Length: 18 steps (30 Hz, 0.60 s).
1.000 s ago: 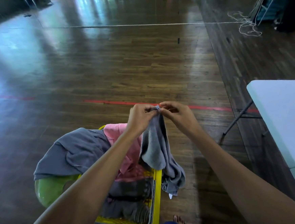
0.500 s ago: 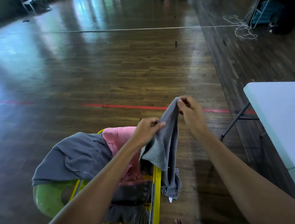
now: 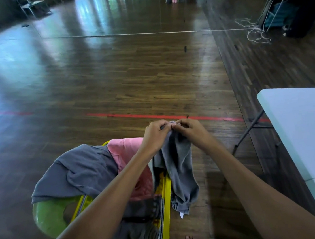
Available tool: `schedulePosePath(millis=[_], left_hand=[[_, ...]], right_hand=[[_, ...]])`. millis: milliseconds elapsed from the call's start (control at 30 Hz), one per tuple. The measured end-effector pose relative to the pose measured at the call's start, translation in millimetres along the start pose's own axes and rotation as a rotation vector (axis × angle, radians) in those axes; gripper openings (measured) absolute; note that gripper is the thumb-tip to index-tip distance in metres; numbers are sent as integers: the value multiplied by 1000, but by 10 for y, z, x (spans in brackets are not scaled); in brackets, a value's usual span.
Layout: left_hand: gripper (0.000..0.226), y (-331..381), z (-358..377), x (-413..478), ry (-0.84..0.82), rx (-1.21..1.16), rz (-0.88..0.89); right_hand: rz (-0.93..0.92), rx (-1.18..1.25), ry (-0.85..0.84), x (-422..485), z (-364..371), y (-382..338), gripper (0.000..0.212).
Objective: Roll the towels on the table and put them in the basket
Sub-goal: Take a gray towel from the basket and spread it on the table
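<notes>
Both hands [image 3: 173,135] pinch the grey towel's [image 3: 179,170] top edge.

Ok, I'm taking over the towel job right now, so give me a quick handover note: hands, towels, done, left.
Left hand: pinches the top edge of the grey towel.
Right hand: pinches the same edge, right beside the left.
Things: the grey towel hangs unrolled across the right rim of the basket. The pink towel and second grey towel lie loose at its far end. The table is to the right.
Done: cannot tell; the dark cloth low in the basket is unclear.
Left: roll all three on the table, then basket them.
</notes>
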<state>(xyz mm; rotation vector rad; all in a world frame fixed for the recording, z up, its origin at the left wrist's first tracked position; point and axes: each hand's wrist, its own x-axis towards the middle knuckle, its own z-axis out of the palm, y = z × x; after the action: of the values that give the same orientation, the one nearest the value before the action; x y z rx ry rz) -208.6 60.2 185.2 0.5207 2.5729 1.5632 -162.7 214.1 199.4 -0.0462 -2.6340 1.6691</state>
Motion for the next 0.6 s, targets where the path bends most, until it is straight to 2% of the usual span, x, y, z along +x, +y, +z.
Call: schedulePosePath(millis=[233,433,500,600], left_hand=[[17,36,-6,-35,-58,-14,10],[23,-239,-7,-151,-89,0,-7],[25,-294,-19,-164,-56,-24,-27],[19,-150,11,-99,-65,-9,-15]], right_hand=[[3,-14,217,46,-65,98,10],[130,119,494,136,-381,135,16],[109,108,427,106,-431,104,15],[13,4,124,52,-267,47,7]])
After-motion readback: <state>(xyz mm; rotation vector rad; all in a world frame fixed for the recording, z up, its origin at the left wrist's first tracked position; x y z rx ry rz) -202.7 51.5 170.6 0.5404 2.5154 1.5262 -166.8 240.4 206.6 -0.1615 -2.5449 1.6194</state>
